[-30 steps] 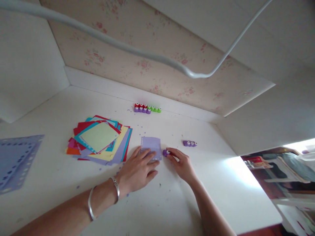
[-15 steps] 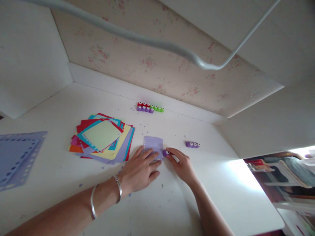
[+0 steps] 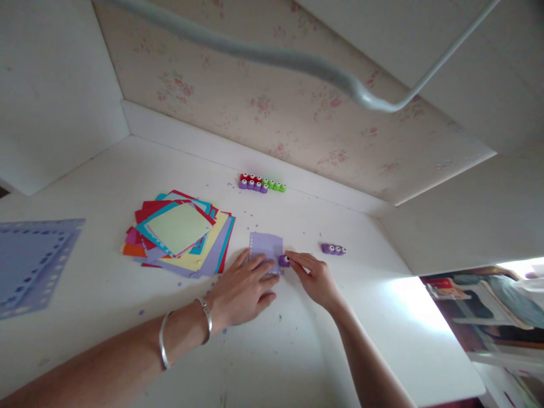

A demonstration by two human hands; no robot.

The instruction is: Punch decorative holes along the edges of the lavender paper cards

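A small sheet of purple paper (image 3: 267, 245) lies on the white table, with punched holes down its left edge and some along its near edge. My left hand (image 3: 244, 286) rests flat over the sheet's near left part, fingers spread. At the sheet's right edge sits a small purple paper punch (image 3: 284, 261) with a white and black button. The fingers of my right hand (image 3: 312, 276) are closed on that punch. Several more purple punches (image 3: 334, 249) stand in a row to the right.
Left of my hands is a pile of coloured paper (image 3: 178, 229). Larger purple sheets with punched edges (image 3: 34, 266) lie at the far left. Red, green and purple punches (image 3: 261, 184) are grouped near the back wall. Tiny paper bits dot the table. A white cable (image 3: 297, 59) hangs across the top.
The punch in my right hand has moved slightly up along the paper's right edge and over it. My left hand stays on the sheet. The whole view has shifted a little.
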